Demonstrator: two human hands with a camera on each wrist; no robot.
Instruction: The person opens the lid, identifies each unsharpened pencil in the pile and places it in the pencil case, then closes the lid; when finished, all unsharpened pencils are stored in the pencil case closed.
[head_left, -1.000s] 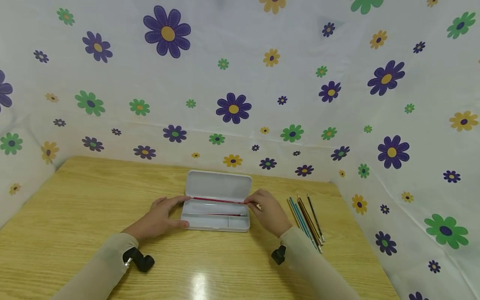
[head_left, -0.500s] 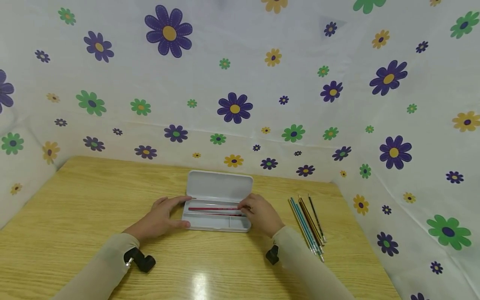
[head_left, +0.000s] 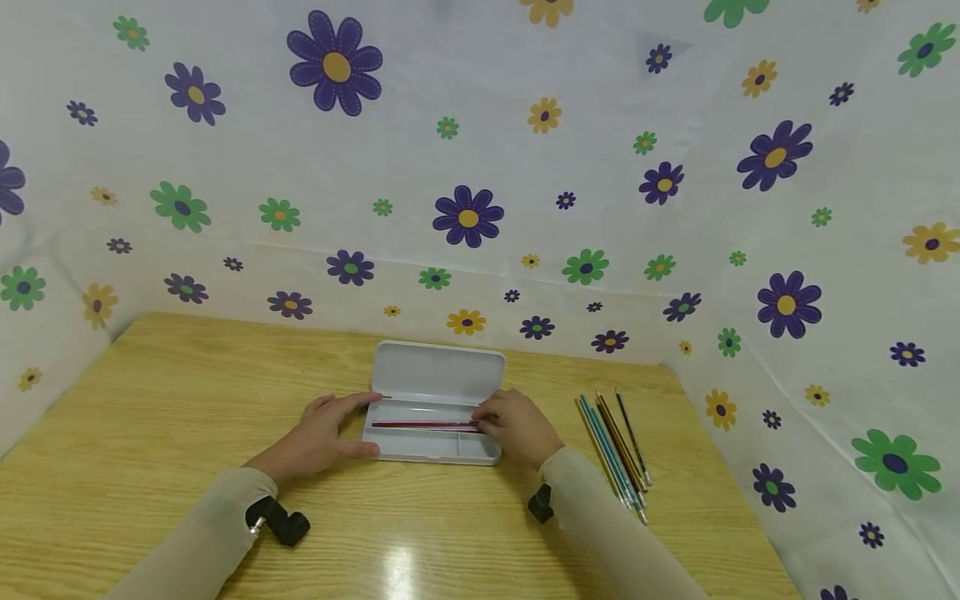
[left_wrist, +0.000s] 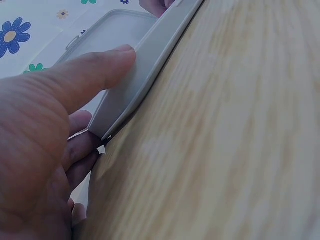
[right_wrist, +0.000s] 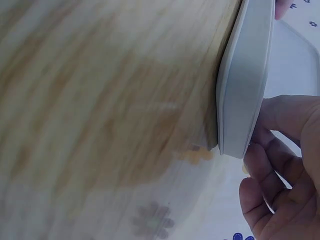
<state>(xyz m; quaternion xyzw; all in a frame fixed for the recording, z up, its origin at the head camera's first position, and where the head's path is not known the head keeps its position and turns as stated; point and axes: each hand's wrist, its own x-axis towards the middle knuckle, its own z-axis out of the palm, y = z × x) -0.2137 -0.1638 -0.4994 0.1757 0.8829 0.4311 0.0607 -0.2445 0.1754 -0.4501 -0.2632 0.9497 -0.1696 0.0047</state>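
A white pencil case [head_left: 420, 454] stands on the table with its lid [head_left: 438, 371] raised at the back. My left hand [head_left: 318, 442] holds the case's left end, thumb on the front wall [left_wrist: 112, 67] and fingers round the end and back. A red pencil [head_left: 420, 424] lies lengthwise in the long compartment, close to the divider. Its right end is between the thumb and fingertips of my right hand [head_left: 517, 425], which pinch it over the case's right end. Beside it shows part of another reddish pencil, mostly hidden. In the right wrist view the case wall hides the pinched pencil.
Several pencils [head_left: 611, 450], gold, teal and dark, lie on the table to the right of my right hand. A small compartment [head_left: 477, 446] sits at the case's front right. A flower-patterned cloth [head_left: 247, 150] hangs behind the wooden table [head_left: 187, 392] and along its sides.
The red pencil has come down from the case's back edge into the long compartment, with my right hand moving left and toward the front. The left hand has stayed in place.
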